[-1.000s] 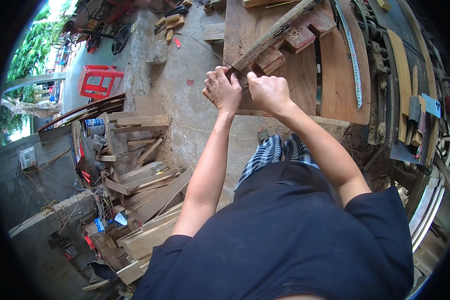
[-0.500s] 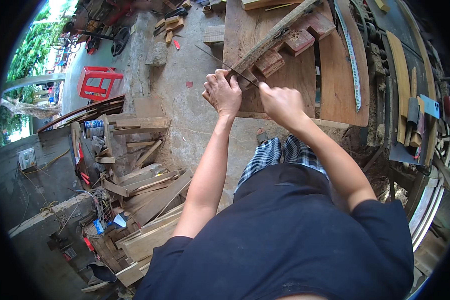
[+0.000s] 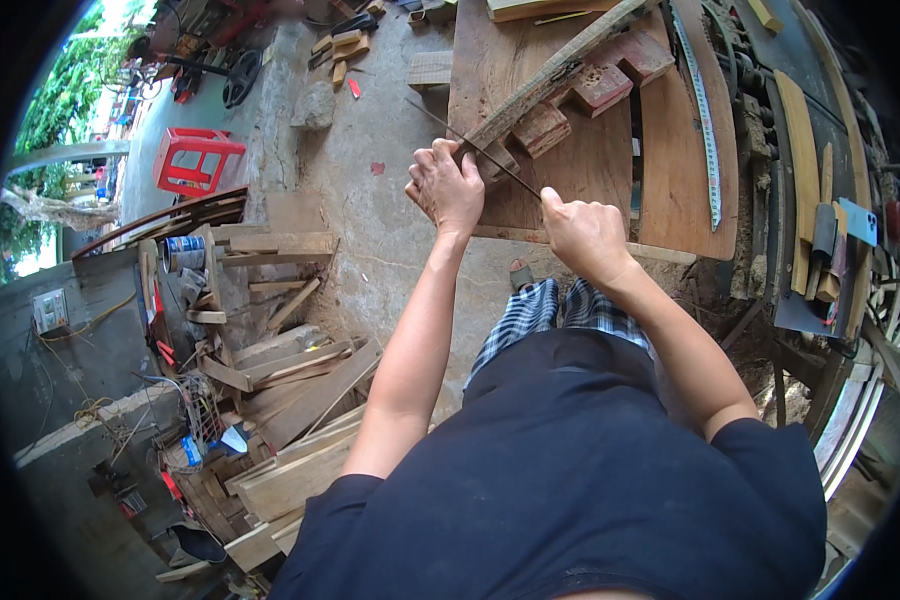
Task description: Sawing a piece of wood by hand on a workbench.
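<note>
1. Looks like a sawing or filing step on the rough wooden bar [image 3: 555, 76], judging by the long dark blade [image 3: 482, 153] crossing aslant at its near end; too thin in view to tell saw from file.
2. Slants over the wooden tabletop [image 3: 590, 190], from the left edge, a little above the near-left corner, up toward the far side; runs along the reddish blocks [image 3: 602, 88], hard to tell if resting on them.
3. At the tabletop's left edge, on the bar's near end, place the left hand [image 3: 445, 185] — with fingers bent down over the wood, seemingly clamping it, and with the palm side hidden.
4. Over the near edge, note the right hand [image 3: 588, 238], closed in a fist around the blade's near end, covering any handle; past the left edge, see the far tip jutting out above the floor [image 3: 380, 210].
5. Calls next, as a judgement, for a firm left hold and a straight pass along the blade's line — keeping left fingertips clear.
</note>
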Action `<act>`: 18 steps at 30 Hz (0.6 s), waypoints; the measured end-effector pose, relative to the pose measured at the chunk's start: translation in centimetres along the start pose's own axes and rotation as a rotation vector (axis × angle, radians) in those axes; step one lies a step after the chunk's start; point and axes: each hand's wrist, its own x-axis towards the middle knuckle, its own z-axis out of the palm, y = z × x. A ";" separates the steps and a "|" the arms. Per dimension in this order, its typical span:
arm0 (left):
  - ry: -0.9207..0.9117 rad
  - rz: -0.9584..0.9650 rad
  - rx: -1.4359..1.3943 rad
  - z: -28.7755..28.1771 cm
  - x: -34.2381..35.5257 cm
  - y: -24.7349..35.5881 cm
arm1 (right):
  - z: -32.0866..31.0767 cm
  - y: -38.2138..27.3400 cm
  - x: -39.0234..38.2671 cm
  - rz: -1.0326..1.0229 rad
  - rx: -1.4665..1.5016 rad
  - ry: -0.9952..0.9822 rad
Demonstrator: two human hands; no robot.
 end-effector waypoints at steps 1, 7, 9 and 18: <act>-0.003 0.001 -0.001 0.0 0.0 0.2 | -0.4 0.1 -0.6 0.023 -0.031 -0.028; -0.023 -0.006 -0.005 -0.1 0.4 0.8 | 1.9 -1.3 5.0 0.036 -0.001 0.065; -0.017 -0.006 -0.008 -0.1 0.2 0.4 | 1.9 -1.1 4.1 0.015 -0.001 0.079; -0.023 -0.002 -0.002 -0.1 0.4 0.8 | 2.4 -0.8 5.1 0.004 0.032 0.093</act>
